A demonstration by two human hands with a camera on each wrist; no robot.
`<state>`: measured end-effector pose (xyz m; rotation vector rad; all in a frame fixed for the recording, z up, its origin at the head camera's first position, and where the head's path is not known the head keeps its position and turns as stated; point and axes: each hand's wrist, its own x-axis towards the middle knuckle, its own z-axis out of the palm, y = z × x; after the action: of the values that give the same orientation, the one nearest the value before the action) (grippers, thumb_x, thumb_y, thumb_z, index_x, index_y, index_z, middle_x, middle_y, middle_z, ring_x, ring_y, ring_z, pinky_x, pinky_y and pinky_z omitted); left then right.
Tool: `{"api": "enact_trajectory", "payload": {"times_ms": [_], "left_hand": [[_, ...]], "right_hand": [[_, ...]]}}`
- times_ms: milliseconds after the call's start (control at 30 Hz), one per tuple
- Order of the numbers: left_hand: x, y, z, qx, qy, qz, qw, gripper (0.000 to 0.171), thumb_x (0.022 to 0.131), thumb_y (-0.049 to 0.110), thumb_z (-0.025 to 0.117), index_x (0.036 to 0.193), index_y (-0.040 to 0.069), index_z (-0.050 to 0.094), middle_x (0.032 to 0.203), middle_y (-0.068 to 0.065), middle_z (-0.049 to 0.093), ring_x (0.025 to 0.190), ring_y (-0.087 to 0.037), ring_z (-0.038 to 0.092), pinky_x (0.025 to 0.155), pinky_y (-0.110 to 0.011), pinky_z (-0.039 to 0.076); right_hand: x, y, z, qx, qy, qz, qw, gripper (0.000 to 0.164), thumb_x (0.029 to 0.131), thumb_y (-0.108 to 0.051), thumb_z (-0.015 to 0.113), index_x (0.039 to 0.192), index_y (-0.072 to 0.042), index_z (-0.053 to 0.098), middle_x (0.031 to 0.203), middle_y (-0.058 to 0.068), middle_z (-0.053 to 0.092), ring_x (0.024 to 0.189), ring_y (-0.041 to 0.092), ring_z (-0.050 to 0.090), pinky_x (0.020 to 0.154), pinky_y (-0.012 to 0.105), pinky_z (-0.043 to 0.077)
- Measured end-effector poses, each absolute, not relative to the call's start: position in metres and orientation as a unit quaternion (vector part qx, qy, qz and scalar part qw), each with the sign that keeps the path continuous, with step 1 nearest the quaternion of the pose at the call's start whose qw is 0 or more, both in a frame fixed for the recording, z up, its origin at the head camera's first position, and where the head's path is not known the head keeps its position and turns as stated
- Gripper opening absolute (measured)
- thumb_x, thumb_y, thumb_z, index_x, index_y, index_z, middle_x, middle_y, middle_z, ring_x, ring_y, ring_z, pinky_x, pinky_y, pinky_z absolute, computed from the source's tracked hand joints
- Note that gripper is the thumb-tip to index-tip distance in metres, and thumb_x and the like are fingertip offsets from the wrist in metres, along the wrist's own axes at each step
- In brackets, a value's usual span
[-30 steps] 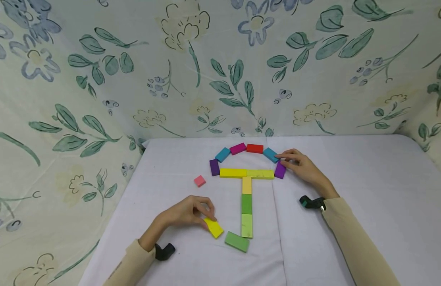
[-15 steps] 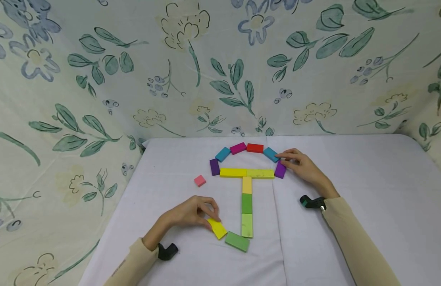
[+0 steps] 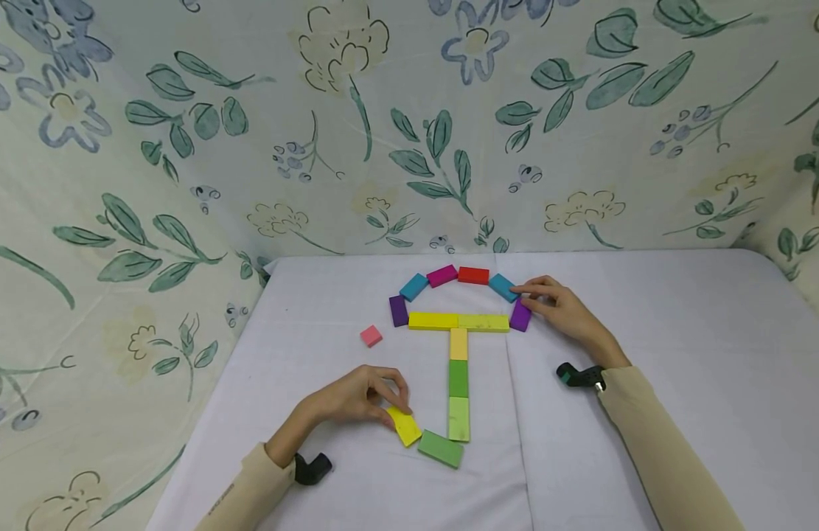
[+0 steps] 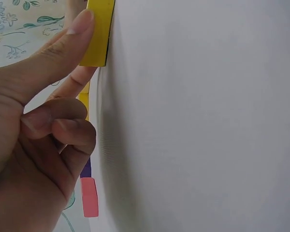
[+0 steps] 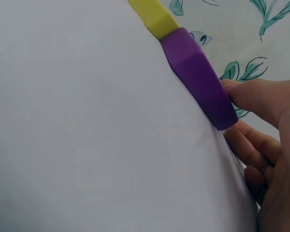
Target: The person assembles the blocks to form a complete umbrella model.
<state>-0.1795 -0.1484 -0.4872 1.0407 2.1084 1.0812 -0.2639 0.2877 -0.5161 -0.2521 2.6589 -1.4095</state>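
Observation:
My left hand (image 3: 359, 394) pinches a yellow block (image 3: 405, 426) between thumb and fingers, near the front of the table. In the left wrist view the thumb lies along this yellow block (image 4: 99, 36), while other fingers curl below. Just right of it lies a green block (image 3: 440, 448), whose upper right corner meets a column's foot. At the arch's right end my right hand (image 3: 562, 306) has its thumb on a purple block (image 3: 520, 316) and a fingertip at the blue block (image 3: 503, 287). The right wrist view shows the thumb against the purple block (image 5: 198, 77), other fingers by its end.
Several coloured blocks form an arch, with a red block (image 3: 473, 276) near its top. Beneath runs a yellow bar (image 3: 433, 321), above the column with its green block (image 3: 458, 378). A pink block (image 3: 371, 336) lies apart on the white-covered table (image 3: 303, 324). Floral cloth (image 3: 409, 199) hangs behind.
My left hand has moved the yellow block a little to the right, up beside the green block, and then almost stopped. The right hand stays in place.

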Motion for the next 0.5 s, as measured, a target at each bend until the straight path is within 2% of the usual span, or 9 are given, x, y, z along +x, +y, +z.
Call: {"api": "enact_trajectory", "payload": {"times_ms": [367,500], "left_hand": [[-0.1805,-0.1498,-0.4884,0.39,0.782,0.405,0.269,0.027,0.083,0.015,0.087,0.11,0.019,0.083,0.11,0.004,0.069,0.074,-0.007,0.046,0.063,-0.014,0.035],[-0.1848,-0.1559,-0.4877,0.377,0.791,0.42,0.237,0.026,0.087,0.015,0.084,0.113,0.019,0.082,0.115,0.005,0.069,0.074,-0.008,0.048,0.064,-0.015,0.035]], "right_hand": [[-0.265,0.2887,-0.5182,-0.085,0.878,-0.467,0.059,0.035,0.107,-0.03,0.059,0.139,-0.021,0.067,0.142,0.011,0.05,0.13,0.03,0.041,0.104,0.046,0.037],[-0.2647,0.288,-0.5184,-0.087,0.879,-0.466,0.058,0.035,0.107,-0.029,0.059,0.139,-0.02,0.067,0.142,0.011,0.05,0.13,0.03,0.041,0.105,0.046,0.037]]}}
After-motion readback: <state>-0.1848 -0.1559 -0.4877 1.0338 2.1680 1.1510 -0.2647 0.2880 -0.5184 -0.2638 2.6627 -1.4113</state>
